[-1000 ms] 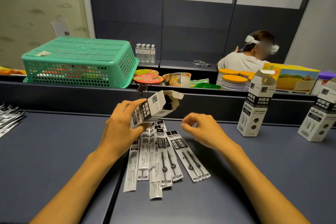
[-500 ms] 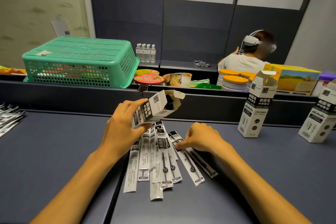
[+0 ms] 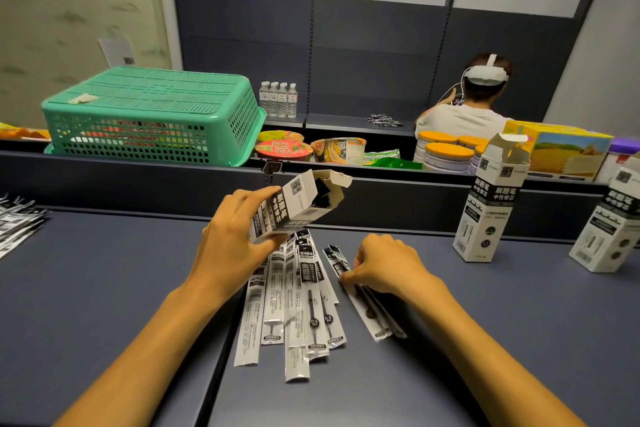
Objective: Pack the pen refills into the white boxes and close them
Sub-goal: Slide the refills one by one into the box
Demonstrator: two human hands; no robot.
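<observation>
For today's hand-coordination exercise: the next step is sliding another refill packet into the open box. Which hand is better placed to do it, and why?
The right hand. It already pinches refill packets on the table, beside the fanned pile. The left hand grips the white box, its open end tilted toward the right.

left hand [image 3: 235, 246] gripping box [image 3: 298, 206], right hand [image 3: 384, 267] — refills [image 3: 363, 302]

This looks like a shop or stockroom: dark slotted shelving uprights [image 3: 448, 28] rise at 12 o'clock, with bottled water [image 3: 278, 99] on a shelf, instant noodle cups [image 3: 282, 149] and orange-lidded tubs [image 3: 448, 154] behind a divider, a green plastic basket [image 3: 152, 114] at 10 o'clock, and printed white cartons [image 3: 491, 204] standing at 2 o'clock on the dark surface [image 3: 104, 281].
</observation>
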